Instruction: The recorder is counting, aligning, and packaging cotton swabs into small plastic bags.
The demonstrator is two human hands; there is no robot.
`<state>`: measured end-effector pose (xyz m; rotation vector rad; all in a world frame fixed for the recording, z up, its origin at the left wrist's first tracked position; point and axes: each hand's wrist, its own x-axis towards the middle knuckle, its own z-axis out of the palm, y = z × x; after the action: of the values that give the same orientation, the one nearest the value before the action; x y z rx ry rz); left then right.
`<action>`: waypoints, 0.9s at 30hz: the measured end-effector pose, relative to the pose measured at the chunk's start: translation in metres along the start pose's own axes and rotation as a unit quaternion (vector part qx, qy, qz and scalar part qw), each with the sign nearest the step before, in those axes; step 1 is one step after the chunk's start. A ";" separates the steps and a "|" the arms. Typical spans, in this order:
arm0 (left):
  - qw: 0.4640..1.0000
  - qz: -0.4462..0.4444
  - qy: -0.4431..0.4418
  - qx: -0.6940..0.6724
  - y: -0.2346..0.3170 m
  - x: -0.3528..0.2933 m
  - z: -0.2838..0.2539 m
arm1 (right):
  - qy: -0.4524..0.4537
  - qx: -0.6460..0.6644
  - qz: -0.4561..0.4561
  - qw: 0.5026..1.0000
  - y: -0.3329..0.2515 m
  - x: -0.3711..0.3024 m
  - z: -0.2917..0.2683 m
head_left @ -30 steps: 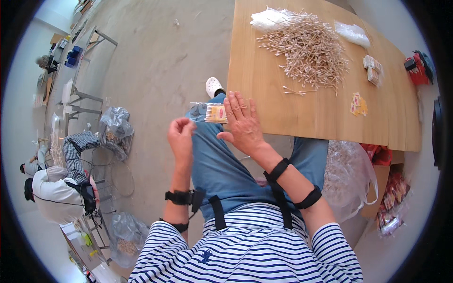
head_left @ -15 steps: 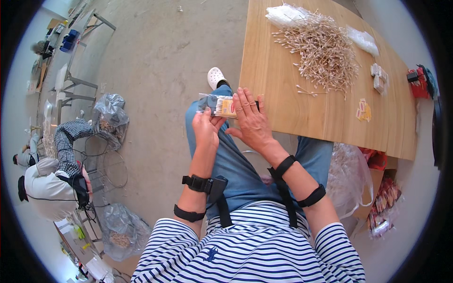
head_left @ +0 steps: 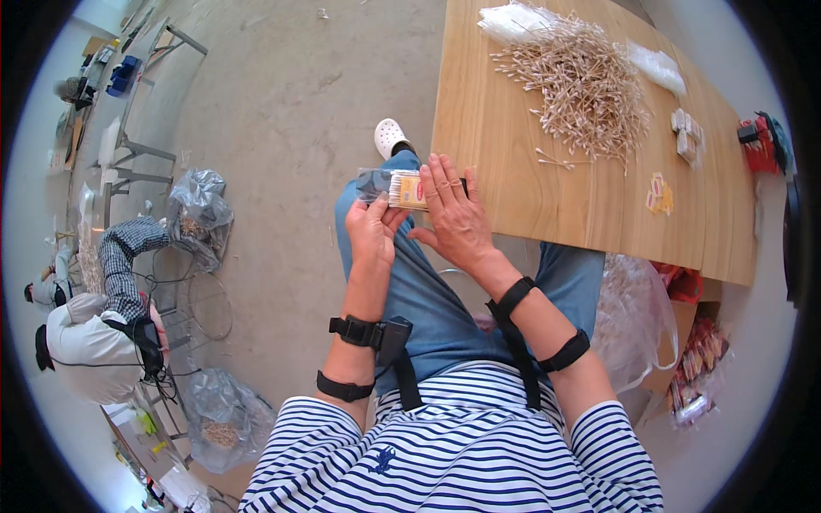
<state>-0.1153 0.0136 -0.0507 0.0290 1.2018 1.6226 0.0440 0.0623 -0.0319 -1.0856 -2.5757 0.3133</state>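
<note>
A small clear packet of cotton swabs [head_left: 409, 190] with a yellow and red label is held over my lap, just left of the table corner. My left hand [head_left: 373, 232] grips its lower left part, thumb on top and fingers beneath. Its clear left end sticks out past the thumb. My right hand [head_left: 455, 205] lies flat with fingers stretched out over the packet's right end, hiding that end. Something dark shows by the right fingertips. On the wooden table [head_left: 505, 184] lies a large heap of loose cotton swabs [head_left: 590, 90].
Clear plastic bags [head_left: 657, 68] flank the heap. Small packets [head_left: 687, 137] and yellow labels [head_left: 659, 195] lie at the table's right. Below stands a big translucent bag [head_left: 633, 321] beside red packages [head_left: 697, 368]. At left, a person [head_left: 94, 346] bends near grey bags [head_left: 201, 209].
The packet has tilted slightly, so its swabs and label show more fully. Both hands keep nearly the same places and grip.
</note>
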 end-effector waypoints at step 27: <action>0.998 0.038 -0.003 0.042 0.015 0.056 0.006 | -0.020 -0.007 0.005 1.000 -0.001 0.000 -0.002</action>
<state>-0.1466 0.0601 -0.0666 0.1343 1.2787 1.6356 0.0444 0.0622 -0.0294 -1.1070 -2.6128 0.3234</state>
